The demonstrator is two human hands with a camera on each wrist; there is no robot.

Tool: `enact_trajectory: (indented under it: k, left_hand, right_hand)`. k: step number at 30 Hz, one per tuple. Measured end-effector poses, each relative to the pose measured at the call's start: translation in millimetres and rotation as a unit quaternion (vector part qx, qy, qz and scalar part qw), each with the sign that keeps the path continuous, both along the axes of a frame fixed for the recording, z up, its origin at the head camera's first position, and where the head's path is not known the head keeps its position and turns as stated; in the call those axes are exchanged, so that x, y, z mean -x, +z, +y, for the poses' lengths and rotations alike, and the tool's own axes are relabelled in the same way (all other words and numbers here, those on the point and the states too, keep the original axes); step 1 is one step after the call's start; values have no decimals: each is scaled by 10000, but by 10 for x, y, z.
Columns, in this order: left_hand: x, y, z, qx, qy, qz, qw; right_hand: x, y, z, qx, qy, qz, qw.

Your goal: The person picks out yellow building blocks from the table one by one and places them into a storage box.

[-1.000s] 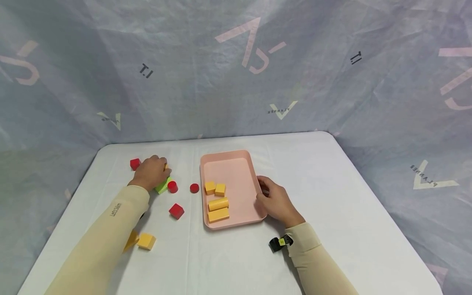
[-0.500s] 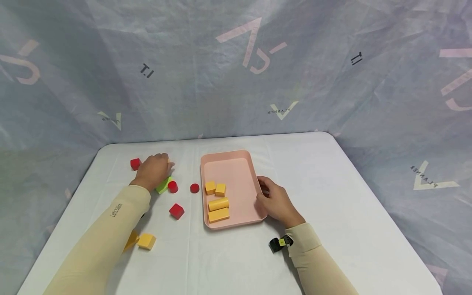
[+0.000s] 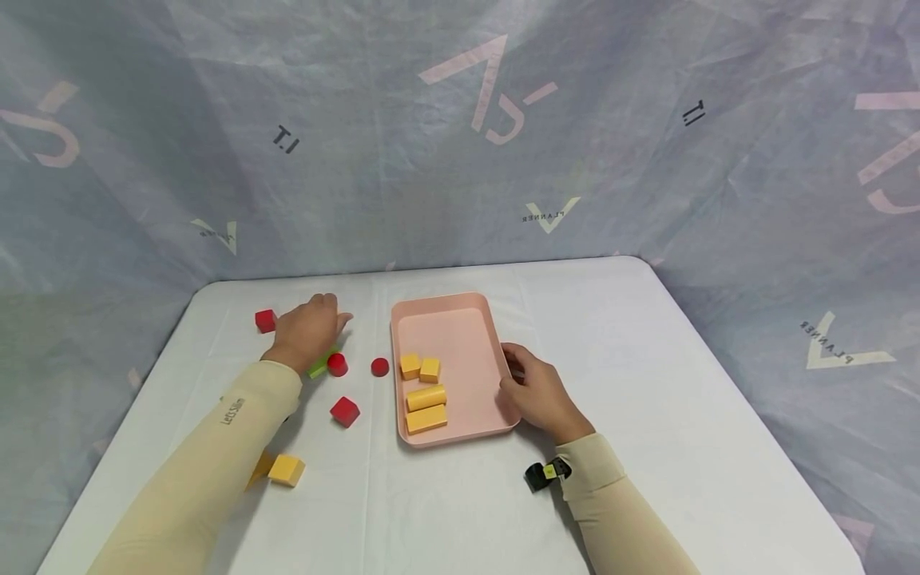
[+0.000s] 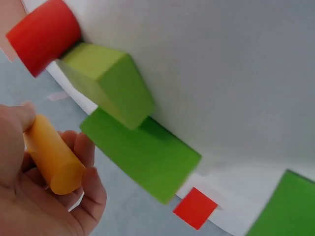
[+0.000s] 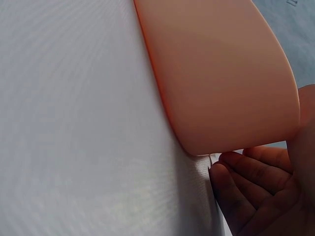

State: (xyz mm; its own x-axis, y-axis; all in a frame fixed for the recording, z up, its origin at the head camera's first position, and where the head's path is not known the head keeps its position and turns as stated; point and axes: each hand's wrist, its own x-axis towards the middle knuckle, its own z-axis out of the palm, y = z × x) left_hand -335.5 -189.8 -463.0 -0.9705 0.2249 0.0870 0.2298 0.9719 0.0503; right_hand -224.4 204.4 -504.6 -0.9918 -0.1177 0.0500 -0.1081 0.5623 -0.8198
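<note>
My left hand [image 3: 305, 331] grips a yellow cylinder [image 4: 51, 152] between thumb and fingers; in the head view the hand hides it. Under and around that hand lie a light green block [image 4: 108, 81], a darker green block [image 4: 142, 155], a red cylinder [image 4: 44, 34] and a small red cube [image 4: 196, 208]. On the other side, my right hand [image 3: 535, 391] holds the right wall of a pink tray [image 3: 453, 327], thumb at the rim and fingers outside. Inside the tray sit two yellow cubes [image 3: 430, 370], a yellow cylinder [image 3: 426, 398] and a yellow rectangular block [image 3: 427, 419].
A red disc [image 3: 379, 367] lies just left of the tray, and a red cube [image 3: 346, 412] is nearer me. Beside my left forearm are a yellow cube [image 3: 287, 471] and a partly covered yellow block [image 3: 259, 469]. A grey curtain [image 3: 402, 160] hangs behind the white table [image 3: 647, 399].
My left hand has lifted slightly and moved to the right and away, carrying the yellow cylinder. My right hand and the tray have stayed in place.
</note>
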Motion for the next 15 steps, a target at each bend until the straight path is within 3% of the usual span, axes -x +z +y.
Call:
enact_trajectory:
  k: [15]
  left_hand:
    - [-64, 122, 188, -13, -9, -62, 10000]
  right_hand:
    - [-2, -6, 8, -20, 3, 22, 10000]
